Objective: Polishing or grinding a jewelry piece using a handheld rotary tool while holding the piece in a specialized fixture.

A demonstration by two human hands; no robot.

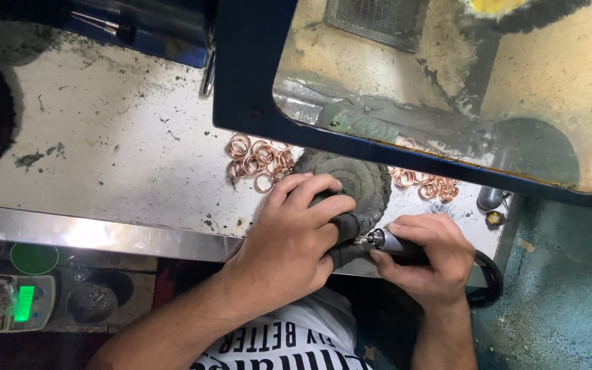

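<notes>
Left hand (296,236) curled, fingers pressed around dark padded piece (347,229) at counter (118,164) edge. Right hand (426,257) pinches rotary handpiece (390,241), tip touching piece. Copper rings (262,159) heaped just beyond.

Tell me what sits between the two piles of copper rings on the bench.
In the head view, a round, grimy dark pad lies between the left ring pile and the right ring pile, just beyond the left hand.

Copper-pink rings (262,161) lie on a soot-smudged white bench (104,137).
</notes>
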